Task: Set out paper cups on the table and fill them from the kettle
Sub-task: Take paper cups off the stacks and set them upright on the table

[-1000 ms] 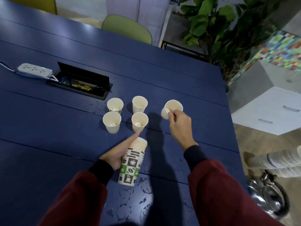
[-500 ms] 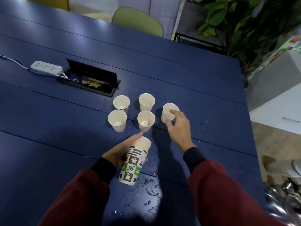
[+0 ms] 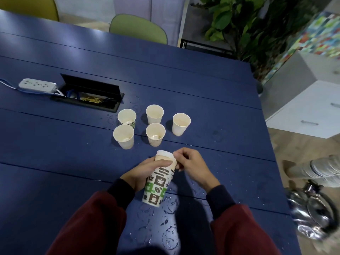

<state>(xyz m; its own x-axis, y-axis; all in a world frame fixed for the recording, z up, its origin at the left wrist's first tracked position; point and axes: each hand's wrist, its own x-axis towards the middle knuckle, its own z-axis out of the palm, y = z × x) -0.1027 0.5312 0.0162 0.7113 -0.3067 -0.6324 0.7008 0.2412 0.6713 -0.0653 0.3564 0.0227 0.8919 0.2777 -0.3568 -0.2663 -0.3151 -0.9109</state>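
Five small paper cups mouth-up on the blue table (image 3: 55, 148), in the middle of the frame. Top row: back left cup (image 3: 126, 116), back middle cup (image 3: 154, 114), and far right cup (image 3: 181, 124) a little lower. Under them: front left cup (image 3: 123, 136) and front middle cup (image 3: 155, 134). A small pale lump at the bottom of the back left cup and both front cups, too small to tell what. Only pale walls inside the other two.

Below the five, a tall stack of cups (image 3: 156, 184) with green and brown coffee pictures, tilted. Left hand (image 3: 145, 170) wrapped round the stack near its top. Right hand (image 3: 193, 166) with curled fingers, pinching the top end of the stack.

Water drops (image 3: 165, 227) on the table at the bottom of the frame. Shiny kettle (image 3: 312, 214), blurry, down on the floor at the lower right, well apart from the cups. White power strip (image 3: 37, 85) and open cable box (image 3: 88, 96) at the upper left.
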